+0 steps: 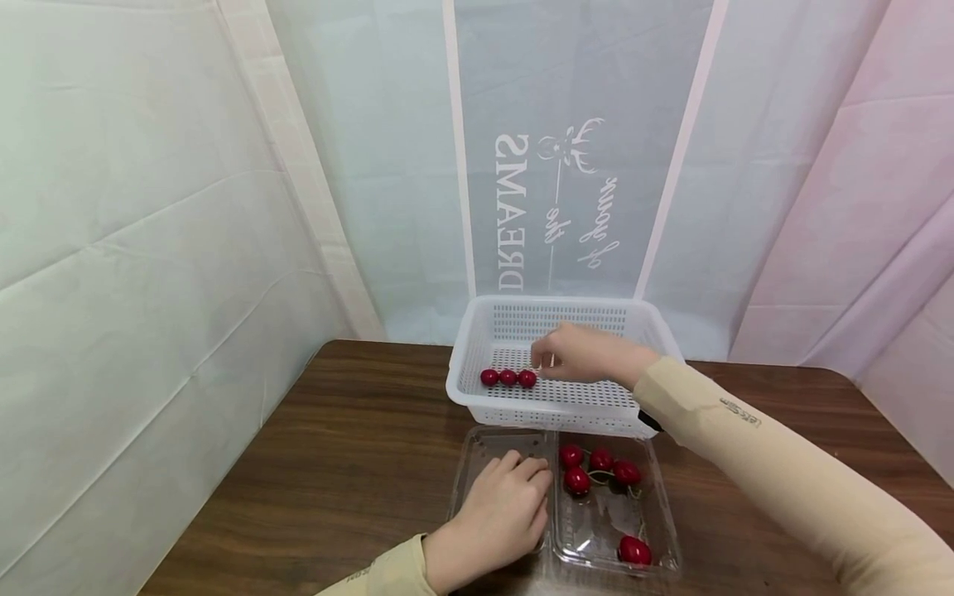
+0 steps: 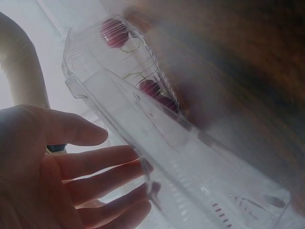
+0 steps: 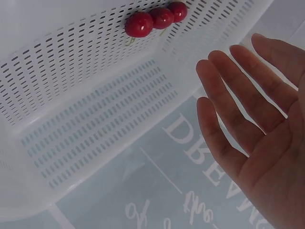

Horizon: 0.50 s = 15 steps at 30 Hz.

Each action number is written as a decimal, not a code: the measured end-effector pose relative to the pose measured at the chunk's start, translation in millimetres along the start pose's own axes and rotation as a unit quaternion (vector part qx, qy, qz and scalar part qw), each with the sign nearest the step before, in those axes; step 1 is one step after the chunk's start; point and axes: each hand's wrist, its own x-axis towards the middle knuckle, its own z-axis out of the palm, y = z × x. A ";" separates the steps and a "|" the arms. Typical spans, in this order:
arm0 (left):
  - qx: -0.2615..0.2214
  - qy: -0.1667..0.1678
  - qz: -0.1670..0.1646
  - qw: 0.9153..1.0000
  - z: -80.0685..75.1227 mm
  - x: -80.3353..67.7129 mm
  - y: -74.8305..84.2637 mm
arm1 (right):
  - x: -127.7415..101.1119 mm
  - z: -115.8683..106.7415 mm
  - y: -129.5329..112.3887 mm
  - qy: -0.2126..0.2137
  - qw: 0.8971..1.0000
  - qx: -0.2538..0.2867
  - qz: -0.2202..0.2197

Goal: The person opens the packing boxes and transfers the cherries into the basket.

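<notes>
My right hand [image 1: 589, 356] is stretched out over the white basket [image 1: 477, 331], which sits at the far edge of the tabletop [image 1: 358, 447], about the middle. Fingers are straight and loosely spread, palm empty, holding nothing; the wrist view shows the open palm hanging above the slotted floor. Three cherries [image 1: 508, 377] lie in a tight row on the basket floor toward its left side, just beside my fingertips but not touching them. My forearm in the beige sleeve [image 1: 745, 447] crosses the basket's near right corner.

My left hand [image 1: 499, 513] is down on the left half of the clear clamshell box [image 1: 656, 530], right at the near edge of the tabletop, butted up against the basket. Fingers are relaxed and only lightly bent, resting flat on the plastic, not gripping it. The right half of the box has five more loose cherries [image 1: 599, 472]: four bunched at its far end, one alone at the near right corner.
</notes>
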 end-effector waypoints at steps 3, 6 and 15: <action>0.002 0.002 0.000 1.000 0.1 -0.3 -0.1 | -6.2 -1.9 -3.0 0.002 1.000 0.005 -0.003; 0.004 0.004 0.000 1.000 0.1 -0.6 -0.1 | -12.9 -3.0 -4.9 0.008 1.000 0.006 -0.013; 0.001 -0.002 0.000 1.000 -0.9 -0.1 -0.2 | -29.7 0.9 -6.2 0.034 0.999 -0.013 -0.028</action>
